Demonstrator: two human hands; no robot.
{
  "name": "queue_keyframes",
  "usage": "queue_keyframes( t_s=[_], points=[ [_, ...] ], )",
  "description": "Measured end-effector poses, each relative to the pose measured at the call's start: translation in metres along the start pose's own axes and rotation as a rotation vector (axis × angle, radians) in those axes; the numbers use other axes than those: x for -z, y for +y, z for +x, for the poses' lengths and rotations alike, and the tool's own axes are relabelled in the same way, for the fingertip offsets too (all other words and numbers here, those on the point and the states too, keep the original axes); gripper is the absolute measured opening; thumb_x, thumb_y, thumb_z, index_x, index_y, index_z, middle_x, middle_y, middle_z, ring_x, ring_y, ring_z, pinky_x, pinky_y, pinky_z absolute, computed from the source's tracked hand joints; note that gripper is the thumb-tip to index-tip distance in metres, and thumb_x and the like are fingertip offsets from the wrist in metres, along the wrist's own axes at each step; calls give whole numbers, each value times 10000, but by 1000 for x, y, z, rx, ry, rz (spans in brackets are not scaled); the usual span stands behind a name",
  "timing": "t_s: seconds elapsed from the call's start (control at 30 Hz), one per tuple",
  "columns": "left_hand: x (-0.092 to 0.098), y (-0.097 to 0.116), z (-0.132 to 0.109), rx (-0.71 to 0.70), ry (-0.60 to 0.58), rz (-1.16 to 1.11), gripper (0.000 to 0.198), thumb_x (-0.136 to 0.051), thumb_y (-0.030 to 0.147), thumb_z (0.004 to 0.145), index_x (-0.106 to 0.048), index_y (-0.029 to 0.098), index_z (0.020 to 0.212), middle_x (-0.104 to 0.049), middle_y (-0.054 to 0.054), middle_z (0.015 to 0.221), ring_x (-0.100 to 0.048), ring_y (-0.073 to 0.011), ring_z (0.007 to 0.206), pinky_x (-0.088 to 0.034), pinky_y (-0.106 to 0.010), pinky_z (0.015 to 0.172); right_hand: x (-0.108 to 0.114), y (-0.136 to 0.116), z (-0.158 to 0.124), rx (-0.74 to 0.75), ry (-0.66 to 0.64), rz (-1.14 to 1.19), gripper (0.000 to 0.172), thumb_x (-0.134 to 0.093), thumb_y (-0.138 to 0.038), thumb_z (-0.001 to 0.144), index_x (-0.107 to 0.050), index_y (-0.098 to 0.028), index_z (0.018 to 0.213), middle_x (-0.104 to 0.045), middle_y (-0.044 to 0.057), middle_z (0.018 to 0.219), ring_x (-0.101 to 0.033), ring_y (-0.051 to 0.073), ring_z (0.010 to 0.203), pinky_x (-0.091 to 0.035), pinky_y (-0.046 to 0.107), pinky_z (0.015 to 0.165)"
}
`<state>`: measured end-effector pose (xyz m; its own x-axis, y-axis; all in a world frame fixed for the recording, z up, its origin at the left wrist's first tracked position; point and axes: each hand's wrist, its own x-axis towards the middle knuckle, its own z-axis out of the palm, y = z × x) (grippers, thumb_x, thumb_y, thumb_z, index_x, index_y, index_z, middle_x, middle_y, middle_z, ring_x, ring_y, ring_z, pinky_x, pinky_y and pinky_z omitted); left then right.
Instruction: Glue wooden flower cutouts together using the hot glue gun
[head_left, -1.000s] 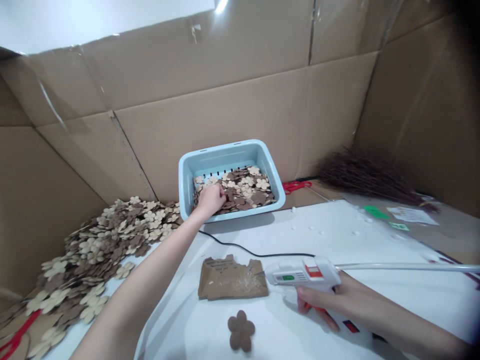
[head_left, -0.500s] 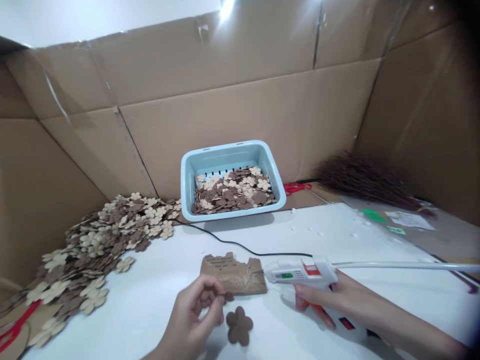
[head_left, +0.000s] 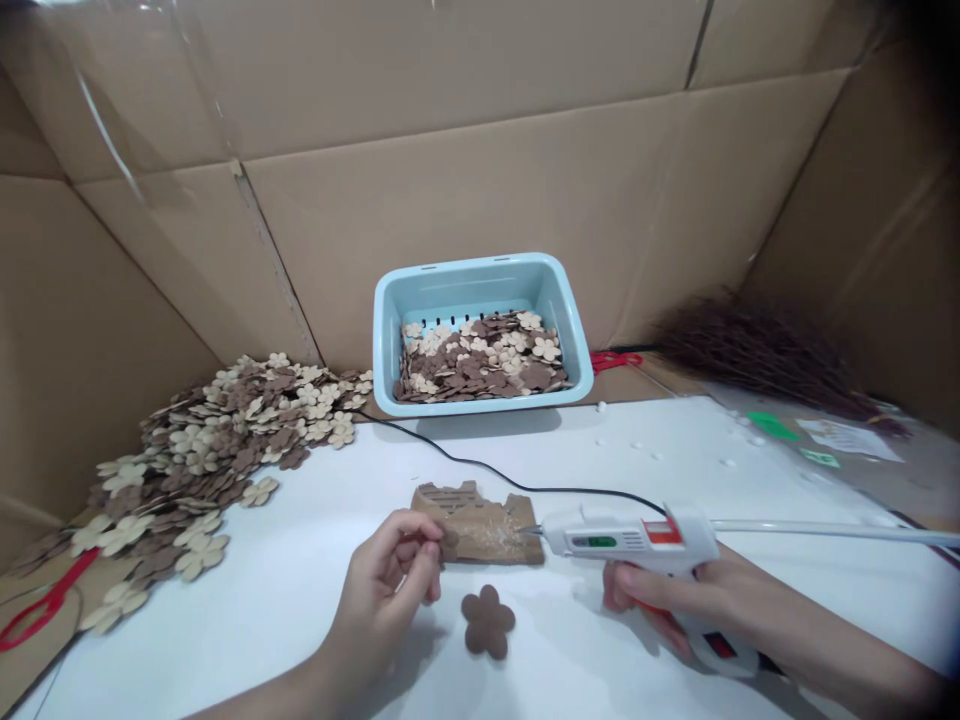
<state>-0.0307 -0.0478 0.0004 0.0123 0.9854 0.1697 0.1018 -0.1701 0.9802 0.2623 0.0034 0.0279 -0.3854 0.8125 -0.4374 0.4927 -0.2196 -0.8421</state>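
My right hand [head_left: 675,600] grips a white hot glue gun [head_left: 630,541], a finger at its orange trigger. The gun's metal nozzle points left, at the right edge of a torn piece of cardboard [head_left: 480,535] that bears whitish glue strands. Over the cardboard's left end, my left hand [head_left: 394,565] is pinched on a brown flower cutout [head_left: 449,543], mostly covered by the fingers. Another brown five-petal flower [head_left: 488,622] lies flat on the white board, just below the cardboard.
A light blue basket [head_left: 382,345] of brown and cream flowers stands at the back. Many more flowers are heaped in a pile [head_left: 225,440] at the left, near red scissors [head_left: 56,600]. Dark twigs [head_left: 772,345] lie at the back right. A black cord [head_left: 480,462] crosses the board.
The view has tilted down and shifted a little. The glue gun has drawn slightly right of the cardboard, and my left hand has risen over the cardboard's left end with the flower.
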Motion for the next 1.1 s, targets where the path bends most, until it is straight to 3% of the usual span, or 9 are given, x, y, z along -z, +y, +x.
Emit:
queue_keyframes(
  t_s=[0.2,0.37,0.57,0.8,1.1],
  points=[
    [-1,8,4,-36,-17,35,138,-477,268,918,-596,200,900,-527,-18,911,-534,-87,636,-445,-222,605,-3,-5,-2,-42,19,27,456,-608,-604,718,-686,-156,728,-480,-41,447,-413,95,446,-309,204,446],
    [-2,11,5,14,39,15,158,-577,248,850,-580,214,1004,-533,-38,990,-540,-129,770,-461,-229,674,-10,-2,-4,-17,-93,-29,477,-599,-637,715,-646,-163,713,-498,-33,441,-428,94,437,-319,201,452],
    [-4,14,7,79,49,-30,190,-600,257,815,-569,185,989,-561,-28,854,-520,-122,698,-447,-215,619,-26,-10,-13,-84,-126,-115,435,-596,-577,731,-666,-176,883,-514,-39,490,-362,74,421,-251,188,408],
    [-3,17,6,92,25,-49,189,-585,271,822,-572,177,986,-549,-12,769,-518,-121,663,-450,-219,599,-31,-14,-17,-19,-156,-50,369,-631,-548,735,-648,-182,683,-495,-30,528,-443,103,510,-355,219,491],
    [-4,16,6,84,24,-31,154,-563,230,832,-571,176,976,-565,-24,835,-517,-111,669,-450,-227,614,-39,-8,-19,-33,-41,-84,356,-655,-562,700,-679,-209,734,-502,-16,522,-499,150,552,-413,219,473]
  ],
)
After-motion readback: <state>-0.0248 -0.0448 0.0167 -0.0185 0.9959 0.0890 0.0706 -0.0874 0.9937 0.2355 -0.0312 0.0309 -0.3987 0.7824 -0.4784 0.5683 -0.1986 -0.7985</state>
